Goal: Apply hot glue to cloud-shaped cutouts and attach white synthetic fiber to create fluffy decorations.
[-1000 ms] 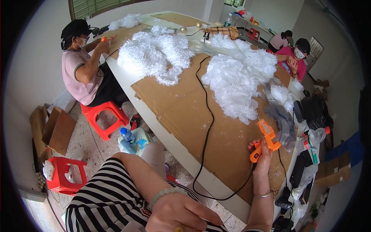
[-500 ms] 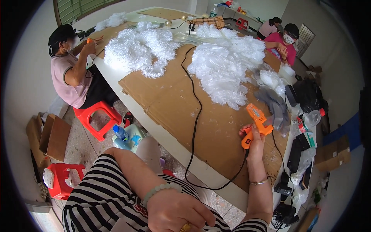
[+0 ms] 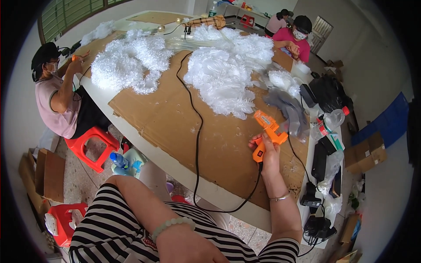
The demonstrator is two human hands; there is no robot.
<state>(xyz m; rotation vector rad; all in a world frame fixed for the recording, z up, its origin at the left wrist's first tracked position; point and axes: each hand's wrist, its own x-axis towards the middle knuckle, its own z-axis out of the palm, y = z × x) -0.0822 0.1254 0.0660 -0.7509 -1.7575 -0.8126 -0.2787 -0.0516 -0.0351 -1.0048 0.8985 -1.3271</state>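
My right hand [image 3: 270,154] is closed around the handle of an orange hot glue gun [image 3: 266,120] over the cardboard. A black cord runs from the base of its handle. My left hand [image 3: 188,247], with a pale green bead bracelet at the wrist, is low over my striped clothing; its fingers are cut off by the lower edge. Beyond the glue gun lies a big heap of white, fluffy plastic tinsel [image 3: 219,83]. Grey translucent film [image 3: 289,111] lies right of the gun's nozzle.
Cardboard sheets [image 3: 162,131] cover much of the white table. A second tinsel heap [image 3: 129,61] lies at the left. Black adapters, cords and a plastic bottle [image 3: 335,119] crowd the right edge. One person sits at the left on a red stool [image 3: 93,149]; others are at the far right.
The view has turned, so the table and its contents appear farther left. My left hand has sunk toward the lower edge, its fingers leaving the picture. My right hand keeps hold of the glue gun.
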